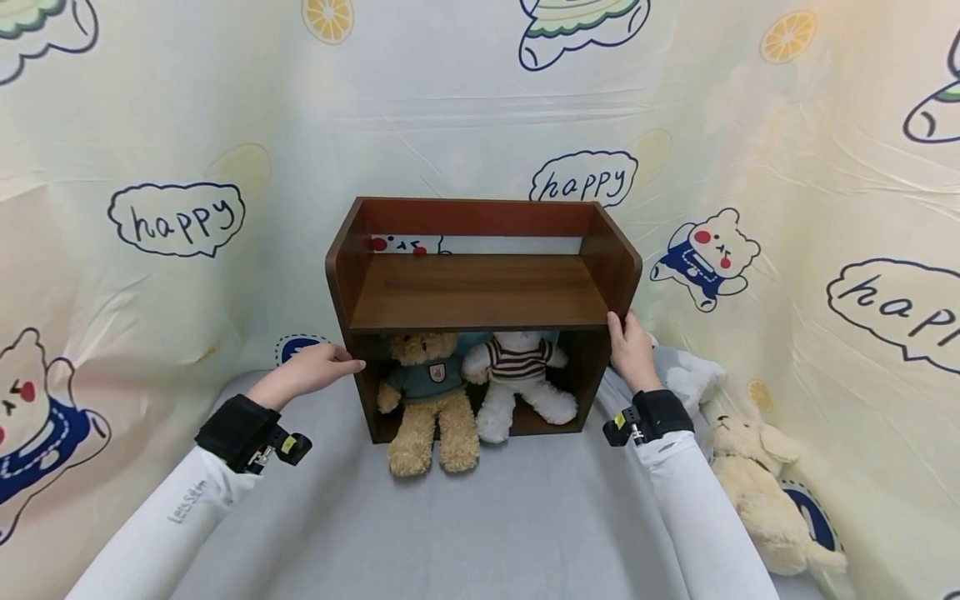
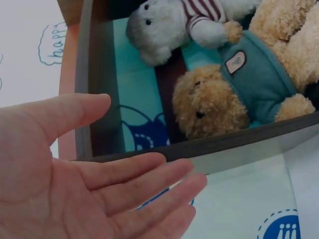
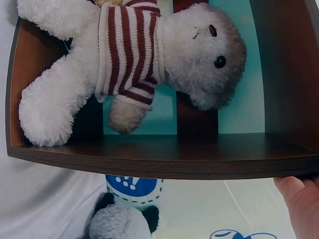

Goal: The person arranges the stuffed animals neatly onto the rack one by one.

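A dark brown wooden shelf [image 1: 480,292] stands upright on a grey cloth. In its lower compartment sit a tan teddy bear [image 1: 432,417] in a green top and a white plush toy [image 1: 517,383] in a striped sweater. My left hand [image 1: 311,371] is at the shelf's left side, its fingers stretched straight along the outer face. The left thumb [image 2: 82,112] is spread apart, overlapping the front edge in the left wrist view. My right hand [image 1: 633,354] touches the right side panel, with fingertips [image 3: 289,184] against its outer face.
Further plush toys lie at the right: a cream one [image 1: 757,492] and a grey one [image 1: 686,375]. A patterned cloth [image 1: 450,100] hangs behind the shelf and at both sides. Grey cloth [image 1: 480,533] spreads in front of the shelf.
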`<action>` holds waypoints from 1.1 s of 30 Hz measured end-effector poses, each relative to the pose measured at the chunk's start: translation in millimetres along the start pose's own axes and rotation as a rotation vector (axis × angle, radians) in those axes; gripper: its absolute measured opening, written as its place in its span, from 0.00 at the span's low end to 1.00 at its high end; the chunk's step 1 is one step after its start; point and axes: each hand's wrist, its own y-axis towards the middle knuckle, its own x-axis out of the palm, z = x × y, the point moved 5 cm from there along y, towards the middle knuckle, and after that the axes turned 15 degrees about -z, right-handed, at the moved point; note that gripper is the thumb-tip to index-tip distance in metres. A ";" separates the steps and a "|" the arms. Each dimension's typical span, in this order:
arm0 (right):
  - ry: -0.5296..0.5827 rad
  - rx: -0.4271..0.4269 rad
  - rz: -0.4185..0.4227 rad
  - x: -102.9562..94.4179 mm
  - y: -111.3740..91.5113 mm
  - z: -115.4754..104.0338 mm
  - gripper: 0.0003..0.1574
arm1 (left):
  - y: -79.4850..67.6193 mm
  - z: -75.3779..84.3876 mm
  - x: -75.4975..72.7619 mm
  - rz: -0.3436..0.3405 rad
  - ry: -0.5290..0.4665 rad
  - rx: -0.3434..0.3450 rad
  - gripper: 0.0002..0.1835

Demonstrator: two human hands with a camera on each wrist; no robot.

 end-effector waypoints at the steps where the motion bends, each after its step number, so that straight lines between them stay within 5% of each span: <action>1: -0.001 -0.003 0.004 -0.2 -0.2 -0.2 0.29 | -1.0 -1.3 -1.4 0.006 -0.002 -0.015 0.25; 8: -0.004 0.007 0.009 -0.5 0.0 1.2 0.30 | -4.5 -5.6 -11.3 0.046 -0.056 -0.051 0.33; 17: -0.074 -0.001 0.029 -3.9 -0.2 -0.8 0.27 | 5.1 -10.2 -17.7 0.074 -0.256 -0.057 0.46; 25: -0.130 0.019 0.019 -6.0 -1.4 -0.8 0.29 | 13.5 -14.9 -15.9 0.065 -0.376 -0.091 0.49; 33: -0.158 0.003 -0.030 -7.6 -3.7 -0.5 0.32 | 22.4 -13.9 -11.2 0.052 -0.475 -0.056 0.46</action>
